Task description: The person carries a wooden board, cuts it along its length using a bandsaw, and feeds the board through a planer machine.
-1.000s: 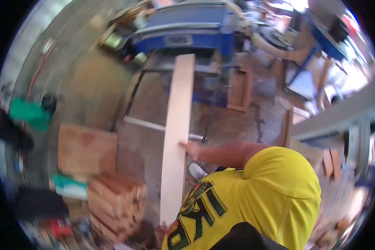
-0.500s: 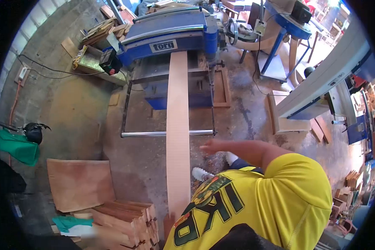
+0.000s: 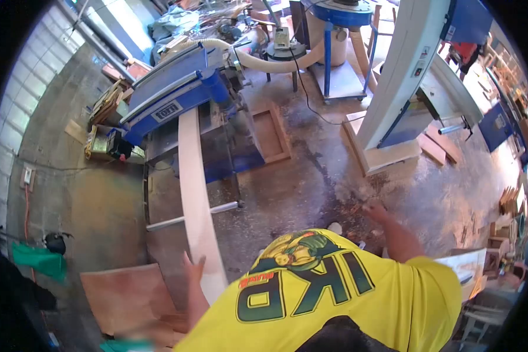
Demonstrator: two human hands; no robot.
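A long pale board (image 3: 196, 193) runs from the blue thickness planer (image 3: 173, 97) out over its roller toward my body. My left hand (image 3: 193, 270) is at the near part of the board, by its left edge, with thumb and fingers apart. It overlaps the board in view; whether it touches the wood I cannot tell. Off to the right, away from the board, my right hand (image 3: 376, 211) hangs in the air over the dusty floor with fingers loosely stretched and nothing in them. My yellow shirt hides the board's near end.
A metal support roller (image 3: 226, 207) crosses under the board. A white upright machine (image 3: 393, 82) stands on the right, with a blue-framed machine (image 3: 328, 58) behind it. A brown sheet (image 3: 129, 293) leans at lower left. A wooden frame (image 3: 273, 135) lies beside the planer.
My view has turned right, so the planer and board appear farther left and slanted. My left hand has come into view by the board. My right arm has swung outward, away from the board.
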